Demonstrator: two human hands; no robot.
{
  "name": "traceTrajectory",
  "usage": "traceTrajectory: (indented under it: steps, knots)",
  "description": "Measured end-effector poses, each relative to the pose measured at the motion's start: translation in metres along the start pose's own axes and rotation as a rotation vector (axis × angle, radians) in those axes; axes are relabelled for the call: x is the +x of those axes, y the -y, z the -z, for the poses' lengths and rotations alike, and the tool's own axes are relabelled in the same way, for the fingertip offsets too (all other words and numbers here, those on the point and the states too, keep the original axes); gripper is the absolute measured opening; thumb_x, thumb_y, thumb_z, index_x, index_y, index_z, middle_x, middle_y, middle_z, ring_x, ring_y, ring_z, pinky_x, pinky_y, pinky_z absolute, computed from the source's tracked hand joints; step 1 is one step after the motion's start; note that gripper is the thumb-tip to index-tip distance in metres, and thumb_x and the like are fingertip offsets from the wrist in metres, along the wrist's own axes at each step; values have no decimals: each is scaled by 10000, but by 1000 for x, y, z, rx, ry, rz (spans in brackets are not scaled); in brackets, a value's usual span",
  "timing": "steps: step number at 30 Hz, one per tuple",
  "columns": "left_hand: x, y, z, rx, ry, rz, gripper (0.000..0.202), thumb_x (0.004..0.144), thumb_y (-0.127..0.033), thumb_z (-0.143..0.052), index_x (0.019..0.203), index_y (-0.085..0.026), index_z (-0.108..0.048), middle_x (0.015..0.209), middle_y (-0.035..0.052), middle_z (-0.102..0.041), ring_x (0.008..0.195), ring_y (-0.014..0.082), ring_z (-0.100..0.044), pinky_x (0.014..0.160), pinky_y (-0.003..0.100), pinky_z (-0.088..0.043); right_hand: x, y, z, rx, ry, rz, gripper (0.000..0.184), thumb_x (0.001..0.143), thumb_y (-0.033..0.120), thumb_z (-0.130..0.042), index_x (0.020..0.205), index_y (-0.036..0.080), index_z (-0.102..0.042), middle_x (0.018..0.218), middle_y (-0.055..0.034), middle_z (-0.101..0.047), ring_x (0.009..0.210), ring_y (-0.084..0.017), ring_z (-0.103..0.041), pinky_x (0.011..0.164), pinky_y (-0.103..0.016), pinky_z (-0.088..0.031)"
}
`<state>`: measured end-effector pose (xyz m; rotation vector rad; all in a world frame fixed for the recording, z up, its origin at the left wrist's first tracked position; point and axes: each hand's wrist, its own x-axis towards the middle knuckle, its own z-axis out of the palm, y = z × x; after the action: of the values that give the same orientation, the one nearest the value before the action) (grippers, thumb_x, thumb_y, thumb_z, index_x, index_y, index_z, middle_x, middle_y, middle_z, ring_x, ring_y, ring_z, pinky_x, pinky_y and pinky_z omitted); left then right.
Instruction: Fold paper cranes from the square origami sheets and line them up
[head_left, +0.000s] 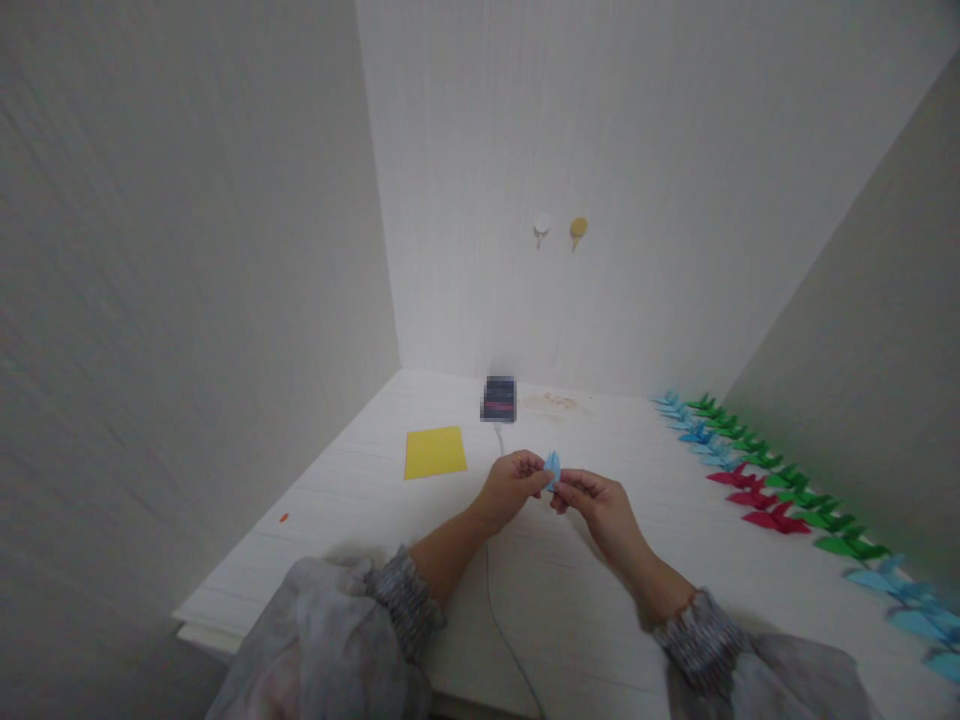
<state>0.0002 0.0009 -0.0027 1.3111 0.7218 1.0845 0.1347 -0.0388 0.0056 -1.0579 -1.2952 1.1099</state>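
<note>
Both my hands meet above the middle of the white table (pixel 360 520), pinching a small light-blue folded paper piece (pixel 553 466) between them. My left hand (pixel 511 488) grips its left side with closed fingers. From the right, my right hand (pixel 596 502) pinches the same piece. The paper is held a little above the table surface.
A yellow paper square (pixel 435 452) lies flat to the left of my hands. A dark phone (pixel 499 399) with a white cable (pixel 491 590) sits at the back. Rows of folded paper cranes, blue (pixel 694 425), green (pixel 795 490) and red (pixel 757 498), line the right edge. Two wall hooks (pixel 559 230) hang behind.
</note>
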Motion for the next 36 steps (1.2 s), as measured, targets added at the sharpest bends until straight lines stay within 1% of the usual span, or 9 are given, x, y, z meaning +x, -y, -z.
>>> traceTrajectory:
  steps: [6,11,13,17,19,22,26,32,36]
  knots:
    - [-1,-4,-3,-47,16,-2,200,591,-293,-611,656,-127,-518,570,-20,-524,497,68,-455,503,209,-366,0,2,1,22,-12,-11,167,628,286,-625,727,152,-639,518,-8,-612,487,-123,-541,510,-250,-431]
    - [-1,-3,-4,-69,34,-28,205,607,-285,-608,676,-129,-496,588,-19,-521,520,71,-466,528,215,-373,-2,2,-1,39,-30,-6,182,619,306,-627,704,145,-627,528,-11,-612,477,-120,-538,502,-248,-428]
    - [-2,-3,-3,-74,52,-36,227,595,-274,-624,703,-128,-487,611,-15,-530,537,72,-479,548,218,-377,-2,3,-3,59,-45,15,200,624,304,-627,747,149,-604,552,-8,-610,483,-119,-539,502,-250,-430]
    - [-2,-7,-2,-122,93,-82,345,572,-228,-655,840,-150,-452,632,-24,-536,553,76,-499,559,217,-378,-2,4,-5,140,-57,93,329,628,273,-636,912,199,-488,576,22,-590,488,-121,-542,479,-245,-422]
    - [-3,-8,-1,-149,112,-100,363,582,-219,-650,869,-161,-435,635,-27,-538,559,80,-506,560,219,-379,-1,3,-5,146,-39,112,302,636,265,-630,887,206,-474,591,22,-587,500,-122,-543,480,-244,-417]
    - [-2,-8,1,-155,118,-100,359,576,-225,-656,865,-152,-456,645,-20,-541,574,84,-514,577,229,-386,0,2,-3,128,-22,107,245,646,268,-616,839,200,-481,607,17,-582,511,-127,-544,485,-252,-414]
    - [-2,-7,2,-159,119,-102,377,553,-232,-673,866,-146,-483,655,-15,-546,589,91,-523,595,241,-393,0,0,-2,133,-28,116,273,649,254,-610,875,210,-462,602,34,-559,509,-124,-543,491,-257,-418]
    - [-1,-6,3,-155,115,-105,342,561,-206,-664,853,-147,-498,660,-18,-537,589,83,-512,599,235,-394,0,1,-2,125,-24,123,235,652,248,-606,832,199,-462,602,30,-551,509,-119,-534,493,-255,-419]
    - [0,-4,4,-118,106,-106,328,572,-221,-655,857,-149,-509,684,-12,-534,608,83,-506,608,232,-395,0,3,-2,95,-29,117,214,656,270,-599,812,192,-475,602,23,-549,512,-122,-534,494,-259,-422]
